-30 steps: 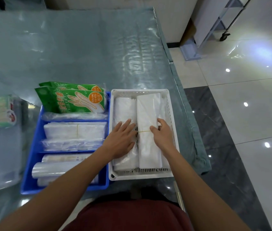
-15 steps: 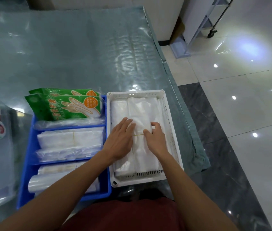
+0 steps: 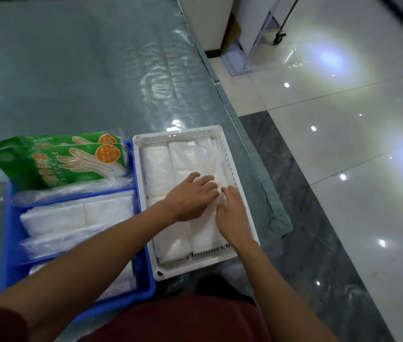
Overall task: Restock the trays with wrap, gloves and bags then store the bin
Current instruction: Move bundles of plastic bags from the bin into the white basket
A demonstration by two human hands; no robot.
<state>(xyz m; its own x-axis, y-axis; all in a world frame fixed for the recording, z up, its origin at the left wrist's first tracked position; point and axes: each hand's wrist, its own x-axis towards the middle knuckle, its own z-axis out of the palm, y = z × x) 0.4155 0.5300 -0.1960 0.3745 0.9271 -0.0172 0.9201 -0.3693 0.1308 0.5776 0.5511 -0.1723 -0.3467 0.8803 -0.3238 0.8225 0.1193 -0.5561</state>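
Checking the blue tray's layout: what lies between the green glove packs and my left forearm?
Stacked white bag bundles, in the blue tray's middle compartment between the glove packs and the left forearm; the head view shows it.

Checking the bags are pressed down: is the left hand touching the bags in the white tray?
Touching. The head view shows the left hand lying flat directly on the white bags in the white tray, with no gap.
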